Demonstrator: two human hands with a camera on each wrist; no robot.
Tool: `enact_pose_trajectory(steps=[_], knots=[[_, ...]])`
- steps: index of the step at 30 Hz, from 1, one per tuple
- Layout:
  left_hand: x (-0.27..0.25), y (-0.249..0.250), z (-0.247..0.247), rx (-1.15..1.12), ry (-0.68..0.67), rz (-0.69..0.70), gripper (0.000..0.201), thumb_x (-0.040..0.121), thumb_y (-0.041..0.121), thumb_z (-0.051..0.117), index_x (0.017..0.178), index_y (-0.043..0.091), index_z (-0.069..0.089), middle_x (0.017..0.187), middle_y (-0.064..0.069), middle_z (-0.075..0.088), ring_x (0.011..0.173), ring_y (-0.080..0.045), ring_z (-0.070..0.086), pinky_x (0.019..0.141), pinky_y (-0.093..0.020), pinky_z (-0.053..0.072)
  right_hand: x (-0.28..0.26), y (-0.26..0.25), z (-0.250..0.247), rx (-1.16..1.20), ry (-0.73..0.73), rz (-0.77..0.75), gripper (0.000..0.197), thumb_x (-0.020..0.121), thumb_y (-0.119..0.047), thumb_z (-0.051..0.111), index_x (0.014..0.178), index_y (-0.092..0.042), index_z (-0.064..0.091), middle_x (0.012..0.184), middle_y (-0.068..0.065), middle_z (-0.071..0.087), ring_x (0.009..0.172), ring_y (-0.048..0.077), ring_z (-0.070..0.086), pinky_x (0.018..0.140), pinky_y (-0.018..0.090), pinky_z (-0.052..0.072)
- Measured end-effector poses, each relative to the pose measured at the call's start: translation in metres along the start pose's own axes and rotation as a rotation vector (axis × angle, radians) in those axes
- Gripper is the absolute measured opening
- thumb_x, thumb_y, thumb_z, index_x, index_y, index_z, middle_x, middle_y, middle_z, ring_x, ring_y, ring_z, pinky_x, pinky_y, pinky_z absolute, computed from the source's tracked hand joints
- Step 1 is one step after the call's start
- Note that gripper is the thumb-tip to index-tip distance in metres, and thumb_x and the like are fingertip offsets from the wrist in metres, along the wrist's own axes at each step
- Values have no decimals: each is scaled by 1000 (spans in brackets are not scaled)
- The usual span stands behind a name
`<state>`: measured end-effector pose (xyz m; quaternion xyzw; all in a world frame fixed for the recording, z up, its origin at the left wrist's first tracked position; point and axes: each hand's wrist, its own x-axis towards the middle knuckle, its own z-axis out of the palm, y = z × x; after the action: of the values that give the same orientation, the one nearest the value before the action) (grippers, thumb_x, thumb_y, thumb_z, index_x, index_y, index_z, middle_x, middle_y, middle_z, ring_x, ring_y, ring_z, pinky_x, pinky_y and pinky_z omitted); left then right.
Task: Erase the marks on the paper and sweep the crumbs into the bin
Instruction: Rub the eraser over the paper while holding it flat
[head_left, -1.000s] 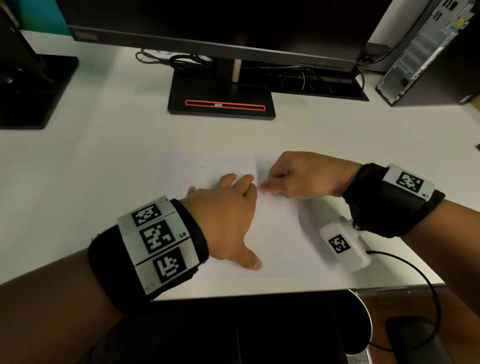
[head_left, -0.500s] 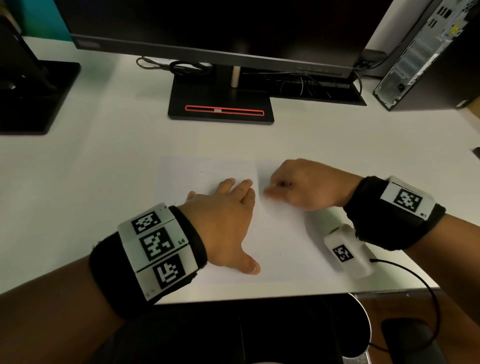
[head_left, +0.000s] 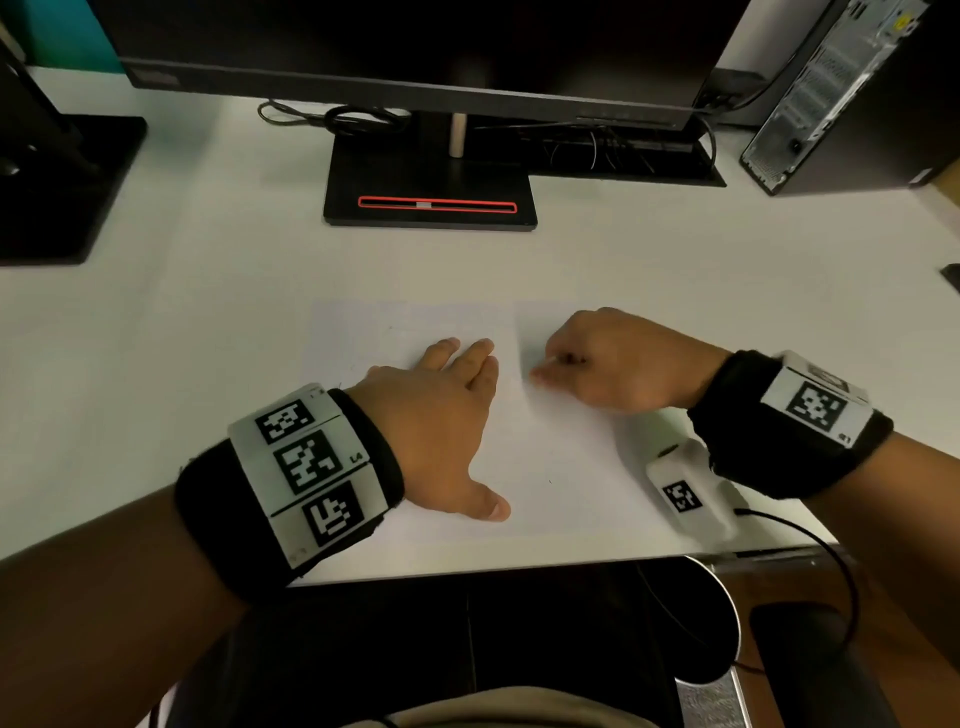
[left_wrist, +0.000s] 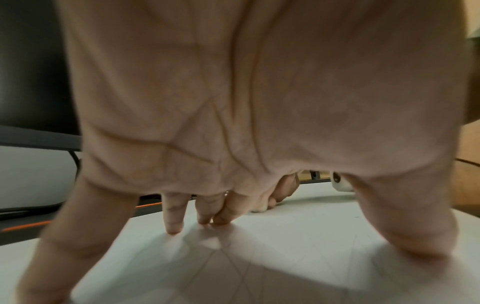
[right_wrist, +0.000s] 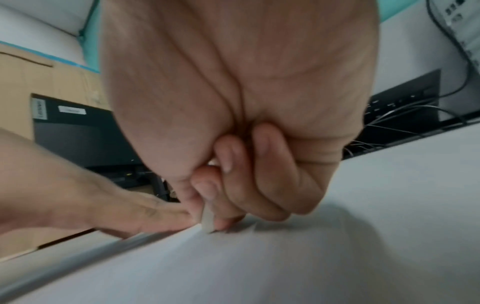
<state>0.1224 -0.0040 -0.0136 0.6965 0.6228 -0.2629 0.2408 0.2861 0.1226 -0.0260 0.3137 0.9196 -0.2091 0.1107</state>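
Observation:
A white sheet of paper lies on the white desk near its front edge, with faint pencil lines on it. My left hand lies flat on the paper, fingers spread and pressing it down. Just to its right, my right hand is curled and pinches a small white eraser, whose tip touches the paper. A round metal-rimmed bin stands below the desk's front edge at the right. No crumbs are plainly visible.
A monitor on a black stand sits behind the paper, with cables beside it. A second black stand is at the far left, a computer tower at the far right. A cable runs from my right wrist camera over the desk edge.
My right hand with the eraser has shifted slightly back and forth on the paper beside the left fingertips. The left hand has stayed flat in place.

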Motion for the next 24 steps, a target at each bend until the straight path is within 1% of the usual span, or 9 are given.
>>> enact_pose_trajectory(steps=[4,7,9,12,14,16,18,21,24], knots=[[1,-2,2,0,13,4,127,78,82,53,156,14,-20,160,6,-34,150,-18,-23,115,-55,30,-3,-9,10,4,-110,-83,49,102,-42,52,65,-8,50,56,-3,46,51,11,40,53,24,35],[1,-2,2,2,14,10,127,78,82,53,156,14,-20,160,6,-34,150,-17,-24,115,-55,31,2,-2,0,20,-51,-9,50,101,-41,52,62,-11,46,57,-3,44,52,12,39,55,28,34],[1,-2,2,6,17,8,127,77,82,53,156,14,-20,161,5,-33,150,-17,-23,115,-54,32,2,-4,3,13,-16,-19,49,102,-40,51,63,-10,47,58,0,47,54,14,42,57,31,36],[2,-2,2,5,16,11,127,77,82,53,156,14,-19,161,5,-33,150,-17,-23,114,-53,33,-4,-11,11,8,-90,-86,49,101,-41,52,67,-7,51,58,0,48,53,12,43,57,30,39],[2,-3,2,13,16,12,127,77,83,52,156,14,-19,161,5,-33,150,-18,-23,114,-53,34,-3,-8,3,4,-117,-50,48,101,-41,53,64,-10,49,56,-4,45,51,10,39,56,28,36],[2,-3,2,22,16,13,127,77,83,52,156,13,-19,161,4,-32,151,-18,-23,114,-54,34,2,-4,-4,6,-63,-3,48,101,-39,53,62,-12,47,55,-4,45,52,11,40,58,29,35],[2,-2,2,22,13,10,127,77,83,51,156,13,-20,161,4,-33,150,-19,-23,114,-53,34,2,-6,0,-22,-28,-22,47,102,-38,51,64,-10,48,57,-3,48,54,12,43,60,30,36],[2,-2,1,18,9,7,127,77,83,52,156,14,-20,161,4,-33,150,-19,-23,114,-52,34,-3,-15,8,-31,-125,-100,47,102,-39,51,67,-8,51,57,-3,47,53,11,41,56,26,35],[1,-1,1,19,7,5,127,77,83,51,156,13,-20,161,4,-33,150,-19,-23,114,-53,34,-1,-7,-4,-14,-136,-31,46,101,-40,53,68,-8,52,60,-2,47,56,13,41,57,29,37]])
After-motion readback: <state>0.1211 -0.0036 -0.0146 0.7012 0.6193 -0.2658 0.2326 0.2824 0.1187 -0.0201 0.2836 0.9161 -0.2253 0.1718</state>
